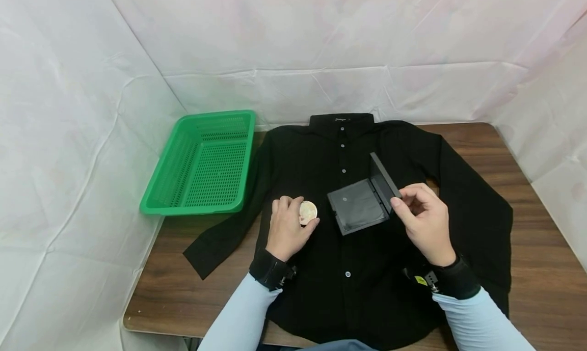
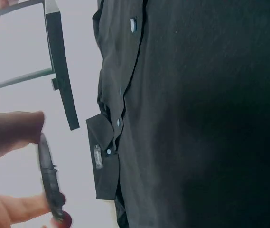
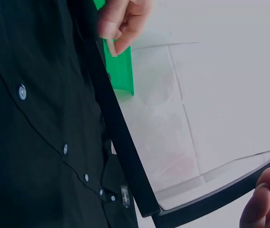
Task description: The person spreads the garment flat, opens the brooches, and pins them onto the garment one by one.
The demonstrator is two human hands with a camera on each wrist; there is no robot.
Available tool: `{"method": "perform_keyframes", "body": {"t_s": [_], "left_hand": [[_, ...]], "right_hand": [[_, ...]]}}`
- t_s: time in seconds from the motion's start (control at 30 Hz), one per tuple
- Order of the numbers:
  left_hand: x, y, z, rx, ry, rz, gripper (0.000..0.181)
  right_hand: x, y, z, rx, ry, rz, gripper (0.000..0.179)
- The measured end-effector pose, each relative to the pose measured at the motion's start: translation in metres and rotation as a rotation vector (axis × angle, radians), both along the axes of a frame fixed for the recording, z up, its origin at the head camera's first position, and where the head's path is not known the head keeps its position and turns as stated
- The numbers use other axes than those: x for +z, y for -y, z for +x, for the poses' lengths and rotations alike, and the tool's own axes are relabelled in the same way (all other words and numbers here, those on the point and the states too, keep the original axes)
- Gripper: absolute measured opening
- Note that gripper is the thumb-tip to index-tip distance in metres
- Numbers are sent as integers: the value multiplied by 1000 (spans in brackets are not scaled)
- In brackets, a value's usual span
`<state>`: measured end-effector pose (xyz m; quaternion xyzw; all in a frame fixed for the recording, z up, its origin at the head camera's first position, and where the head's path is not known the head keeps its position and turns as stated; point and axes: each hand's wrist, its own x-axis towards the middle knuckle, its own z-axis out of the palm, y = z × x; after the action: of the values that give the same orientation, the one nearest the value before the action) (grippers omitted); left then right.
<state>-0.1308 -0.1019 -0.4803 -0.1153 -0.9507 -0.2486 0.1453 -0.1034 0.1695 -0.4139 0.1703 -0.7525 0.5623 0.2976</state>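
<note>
My left hand [image 1: 289, 228] pinches a round coin-like disc [image 1: 308, 212] by its rim, its pale, gold-edged face turned up. Edge-on in the left wrist view, the disc [image 2: 49, 175] sits between thumb and fingers. My right hand [image 1: 424, 221] grips one panel of a black hinged display case [image 1: 359, 206] between thumb and fingers. The case stands open above the shirt, one panel roughly flat and the other raised. Through the frame's middle in the left wrist view, the pale background shows. A black button-up shirt [image 1: 312, 290] lies spread beneath both hands.
A green plastic basket [image 1: 249, 162] with slotted walls stands at the back left, beside the shirt's sleeve [image 1: 215, 249]. The wooden table [image 1: 541, 228] is bounded by white sheeting [image 1: 293, 30] at the back and sides.
</note>
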Motion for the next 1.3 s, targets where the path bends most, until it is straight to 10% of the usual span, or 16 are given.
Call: {"method": "perform_keyframes", "body": {"t_s": [0.7, 1.3], "left_hand": [[-23, -1, -19, 7, 236, -133, 57], [-30, 0, -22, 5, 265, -127, 70]], "right_hand": [[-4, -8, 0, -46, 44, -50, 4], [-7, -9, 2, -53, 58, -44, 3]]}}
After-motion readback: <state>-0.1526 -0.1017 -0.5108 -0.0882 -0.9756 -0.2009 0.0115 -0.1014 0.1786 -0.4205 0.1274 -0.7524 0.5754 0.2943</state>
